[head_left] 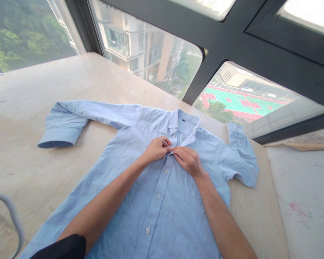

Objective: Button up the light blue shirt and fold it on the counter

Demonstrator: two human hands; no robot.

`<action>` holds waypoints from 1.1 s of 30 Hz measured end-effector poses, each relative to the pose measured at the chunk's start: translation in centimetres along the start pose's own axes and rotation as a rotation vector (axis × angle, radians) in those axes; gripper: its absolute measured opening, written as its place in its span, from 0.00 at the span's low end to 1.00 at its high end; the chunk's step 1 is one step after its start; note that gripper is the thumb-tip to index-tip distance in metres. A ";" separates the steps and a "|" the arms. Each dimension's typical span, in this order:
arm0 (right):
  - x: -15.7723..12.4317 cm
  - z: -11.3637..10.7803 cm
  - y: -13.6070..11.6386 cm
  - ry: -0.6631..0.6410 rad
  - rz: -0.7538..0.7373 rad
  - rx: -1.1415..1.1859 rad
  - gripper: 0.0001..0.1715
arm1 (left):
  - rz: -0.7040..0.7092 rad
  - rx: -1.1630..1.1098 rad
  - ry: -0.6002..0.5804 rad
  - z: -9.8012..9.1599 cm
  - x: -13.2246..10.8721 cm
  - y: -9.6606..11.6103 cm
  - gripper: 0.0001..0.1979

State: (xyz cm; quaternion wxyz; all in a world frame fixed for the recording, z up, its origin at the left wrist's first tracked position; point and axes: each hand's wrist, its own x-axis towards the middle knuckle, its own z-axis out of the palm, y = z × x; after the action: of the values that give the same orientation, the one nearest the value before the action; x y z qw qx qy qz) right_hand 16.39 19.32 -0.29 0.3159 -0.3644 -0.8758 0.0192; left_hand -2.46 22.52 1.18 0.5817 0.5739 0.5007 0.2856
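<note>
A light blue button-up shirt (162,201) lies front side up on a pale stone ledge (29,144), collar toward the window. My left hand (158,148) and my right hand (188,160) meet at the shirt's placket just below the collar (183,124). Both pinch the fabric edges there, fingers closed around the top of the button strip. White buttons (158,196) run down the front toward me. One sleeve (70,124) stretches out to the left, and the other sleeve (241,154) is bent up at the right edge of the ledge.
Large windows with dark frames (232,43) stand right behind the ledge, showing buildings and a sports court below. A grey curved chair part (12,216) sits at the lower left. To the right, the ledge drops to a stained white surface (305,194).
</note>
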 end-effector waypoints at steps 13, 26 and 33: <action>0.1 0.0 0.0 0.026 -0.011 0.038 0.06 | 0.353 0.435 0.072 0.3 -2.6 -0.5 0.08; 0.0 0.1 0.3 -0.027 0.052 0.063 0.08 | 0.376 0.689 0.251 1.2 -2.7 -1.4 0.03; 0.0 0.1 0.4 -0.037 0.077 0.069 0.09 | 0.372 0.793 0.297 2.2 -2.9 -1.5 0.06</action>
State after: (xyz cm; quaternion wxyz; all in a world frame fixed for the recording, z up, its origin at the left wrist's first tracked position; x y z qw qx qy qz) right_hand 16.60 19.62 -0.44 0.3110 -0.3864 -0.8657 0.0681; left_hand -1.76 18.78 0.11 0.1779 0.7851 0.5377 0.2506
